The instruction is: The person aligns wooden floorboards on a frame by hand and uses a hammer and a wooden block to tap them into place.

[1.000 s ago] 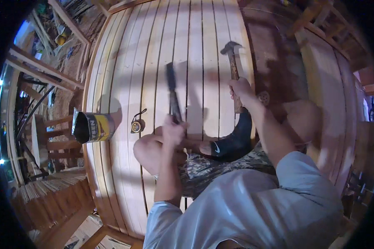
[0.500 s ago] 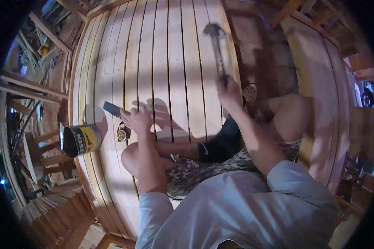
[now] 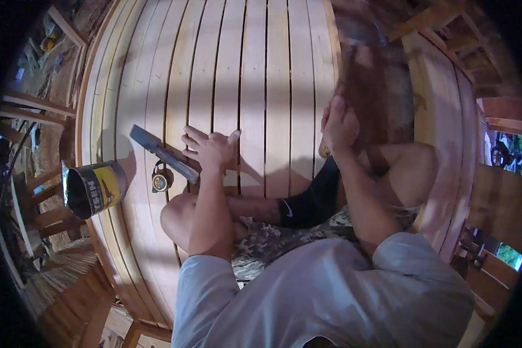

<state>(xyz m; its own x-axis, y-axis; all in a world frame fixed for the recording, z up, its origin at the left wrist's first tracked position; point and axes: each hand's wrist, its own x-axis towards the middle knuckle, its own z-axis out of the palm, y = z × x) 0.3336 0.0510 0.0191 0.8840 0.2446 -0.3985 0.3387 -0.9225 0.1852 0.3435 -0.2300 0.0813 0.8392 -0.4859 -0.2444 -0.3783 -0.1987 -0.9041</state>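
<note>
My left hand [image 3: 216, 152] is spread above the slatted wooden deck, with nothing in its fingers. Just left of it, a long, flat grey bar with a chisel-like shape [image 3: 167, 155] lies slantwise on the slats. Beside the bar's near side rests a small black-and-yellow tape measure [image 3: 161, 181]. On the right, my right hand [image 3: 340, 124] is closed round the handle of a hammer [image 3: 323, 149]. The butt of the handle shows below my fist; the upper part and head are smeared or lost against the dark background.
An open metal can [image 3: 111, 184] with a yellow and dark label stands at the deck's left edge. Small nail-like marks run in a row across the slats [image 3: 229, 75]. My crossed legs [image 3: 403, 171] are close by. A dark gap separates the deck from a wooden bench [image 3: 441, 116].
My left hand has let go of the grey bar, which now lies on the slats, and has opened rightward. The hammer has swung away from over the deck toward the right-hand gap.
</note>
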